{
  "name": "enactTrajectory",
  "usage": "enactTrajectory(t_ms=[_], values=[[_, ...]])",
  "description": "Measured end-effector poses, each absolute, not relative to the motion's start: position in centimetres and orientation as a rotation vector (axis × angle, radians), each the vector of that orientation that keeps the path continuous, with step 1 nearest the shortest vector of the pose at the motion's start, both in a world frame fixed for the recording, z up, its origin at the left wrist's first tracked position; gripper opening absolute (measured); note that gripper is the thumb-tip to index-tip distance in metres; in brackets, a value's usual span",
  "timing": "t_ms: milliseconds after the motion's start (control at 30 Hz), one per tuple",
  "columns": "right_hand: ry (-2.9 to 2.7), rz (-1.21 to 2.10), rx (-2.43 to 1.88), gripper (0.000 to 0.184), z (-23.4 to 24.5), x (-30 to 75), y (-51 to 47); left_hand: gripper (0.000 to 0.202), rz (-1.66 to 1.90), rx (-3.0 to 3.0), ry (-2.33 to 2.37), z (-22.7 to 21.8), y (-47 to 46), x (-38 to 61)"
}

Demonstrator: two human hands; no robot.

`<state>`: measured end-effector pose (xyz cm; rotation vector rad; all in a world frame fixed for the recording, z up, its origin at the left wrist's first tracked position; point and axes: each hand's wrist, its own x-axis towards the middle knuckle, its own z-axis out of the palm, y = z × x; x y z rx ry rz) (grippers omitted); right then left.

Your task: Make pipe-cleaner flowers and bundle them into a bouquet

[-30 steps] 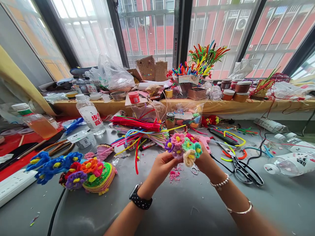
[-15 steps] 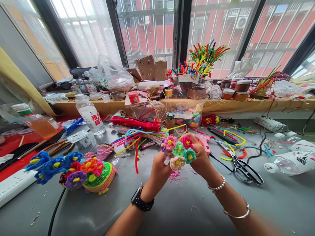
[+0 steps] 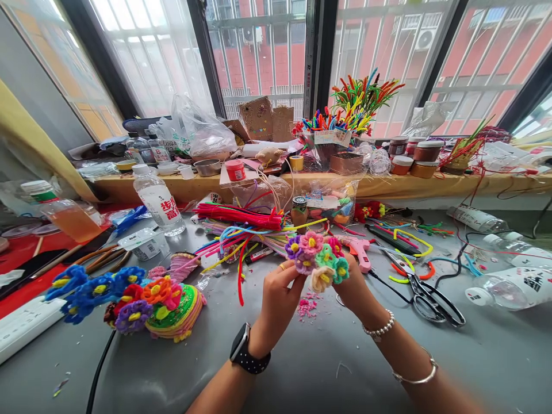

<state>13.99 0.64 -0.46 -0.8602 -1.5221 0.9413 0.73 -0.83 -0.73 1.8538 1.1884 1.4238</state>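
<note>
So, a small bouquet (image 3: 323, 259) of fuzzy flowers is up in the air over the grey table (image 3: 314, 368), blooms facing the camera: purple, pink, lilac, mint, teal, magenta and a cream one at the bottom. The left hand (image 3: 278, 296) has thumb and fingers pinched on its left side, right by the lilac bloom. The right hand (image 3: 356, 290) is up against the other side, but its fingertips are behind the flowers — can't tell how tightly they're closed, or on what.

There's a black dotted watch (image 3: 250, 356) on the left wrist, plus a beaded bracelet (image 3: 380, 326) and a plain bangle (image 3: 418, 376) on the right arm. Pink fluff (image 3: 307, 307) is scattered on the tabletop between the hands. Just past the right hand sits a pink glue gun (image 3: 360, 253), with big black-handled scissors (image 3: 431, 299) lying further right, near some tipped-over bottles (image 3: 513, 286).

Behind the bouquet it's a proper heap — red pipe cleaners (image 3: 241, 214) on top of other colours, next to a small jar (image 3: 299, 211). Off to the left, blue flowers (image 3: 97, 287) are grouped beside a green-topped round piece (image 3: 181, 310).
</note>
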Motion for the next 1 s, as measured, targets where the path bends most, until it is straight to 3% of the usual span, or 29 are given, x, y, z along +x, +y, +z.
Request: enactTrajectory(t_ms=[333,667,1000], values=[[-1.418,1.279,-0.855,0.013,0.9,14.3,0.3,0.033,0.902,1.349,0.765,0.1,-0.3,-0.4],[-1.367,1.435,-0.805,0.015,-0.1,14.0,0.8,0.021,0.996,1.179,0.786,-0.2,-0.2,0.2],[-1.537,1.382,-0.824,0.015,-0.5,15.1,1.4,0.021,0.949,1.225,0.767,-0.6,0.0,-0.2]])
